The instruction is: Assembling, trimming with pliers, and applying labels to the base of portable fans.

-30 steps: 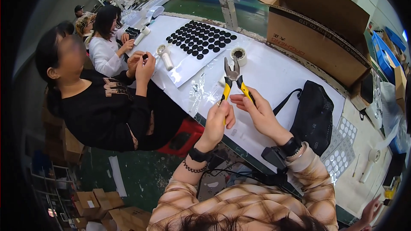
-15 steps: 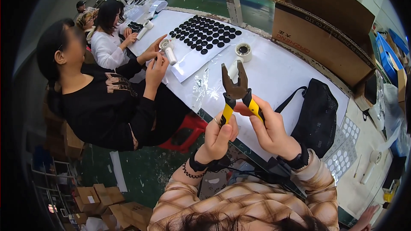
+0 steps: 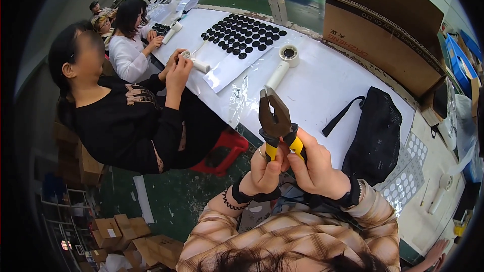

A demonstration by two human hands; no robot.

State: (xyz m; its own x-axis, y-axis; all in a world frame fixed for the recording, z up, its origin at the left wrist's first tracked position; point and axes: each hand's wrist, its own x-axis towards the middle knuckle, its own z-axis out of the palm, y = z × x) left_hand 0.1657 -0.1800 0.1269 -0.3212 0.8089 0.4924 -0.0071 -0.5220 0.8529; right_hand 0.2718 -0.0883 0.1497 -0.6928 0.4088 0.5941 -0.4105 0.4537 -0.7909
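Note:
A pair of pliers (image 3: 275, 113) with yellow and black grips points away from me above the table's near edge, its jaws closed. My left hand (image 3: 264, 171) is wrapped round one grip, and my right hand (image 3: 315, 166) holds the other. Just beyond the jaws lies a white handheld fan (image 3: 278, 73) with a round head, dark in the middle. To the right of my right hand rests a black mesh bag (image 3: 373, 136) with a strap.
Black discs (image 3: 242, 35) lie in rows on a white sheet. At the left, a co-worker (image 3: 126, 111) handles another white fan (image 3: 200, 65). A large cardboard box (image 3: 378, 40) stands at the back right. Sheets of round stickers (image 3: 403, 186) and a third fan (image 3: 439, 194) lie at right.
The pliers' jaws and grips have closed together, and my hands have come nearer each other. The pliers have moved slightly toward me. The co-worker's hands have shifted on the fan.

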